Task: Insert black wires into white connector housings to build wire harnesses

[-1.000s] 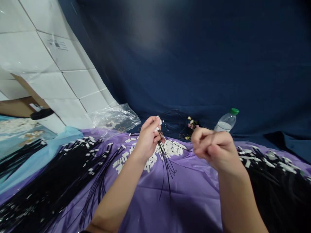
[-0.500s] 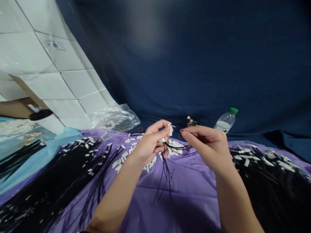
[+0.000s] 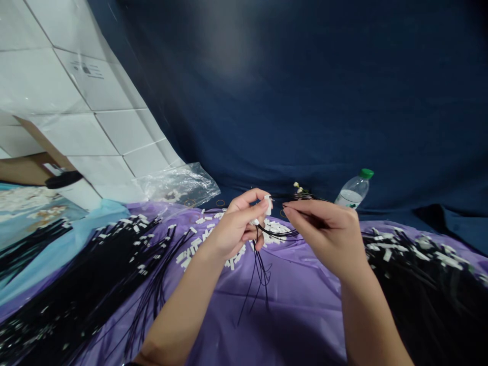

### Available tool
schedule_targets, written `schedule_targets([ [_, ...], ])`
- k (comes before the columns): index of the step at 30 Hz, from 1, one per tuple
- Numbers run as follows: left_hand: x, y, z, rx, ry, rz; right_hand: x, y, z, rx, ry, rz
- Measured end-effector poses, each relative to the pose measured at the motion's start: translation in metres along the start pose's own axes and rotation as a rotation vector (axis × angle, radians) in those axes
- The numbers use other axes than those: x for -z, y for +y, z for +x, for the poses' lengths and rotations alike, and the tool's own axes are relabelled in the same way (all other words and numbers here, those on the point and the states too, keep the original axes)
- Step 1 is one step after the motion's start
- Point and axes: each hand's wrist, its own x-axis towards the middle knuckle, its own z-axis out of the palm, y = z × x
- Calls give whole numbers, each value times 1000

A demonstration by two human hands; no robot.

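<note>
My left hand [image 3: 236,223] is closed, with a small white plastic piece [image 3: 268,204] pinched between thumb and forefinger. Several thin black cords [image 3: 261,269] hang below its curled fingers, and others run rightward under my right hand. My right hand [image 3: 324,221] is closed too, thumb and forefinger together on a thin black cord whose end [image 3: 284,206] points toward the white piece, a small gap apart. Behind and below the left hand, a pile of small white pieces [image 3: 208,234] lies on the purple sheet [image 3: 290,310].
Bundles of black cords with white ends lie left [image 3: 87,284] and right [image 3: 430,295]. A bottle with a green cap [image 3: 366,174] stands behind my right hand. Clear plastic bag [image 3: 183,185], a white cup with black lid [image 3: 64,179] and stacked white boxes [image 3: 76,132] are at left.
My right hand has shifted and turned slightly, its fingertips still close to the white piece. The left hand stays almost in place, still holding the piece.
</note>
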Motion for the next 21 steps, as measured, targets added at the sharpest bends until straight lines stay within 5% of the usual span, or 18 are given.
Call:
schedule_targets([
  [12, -2, 0, -1, 17, 30, 52, 3, -3, -1, 142, -97, -203],
  [21, -4, 2, -3, 26, -4, 143, 1, -1, 2, 174, 50, -202],
])
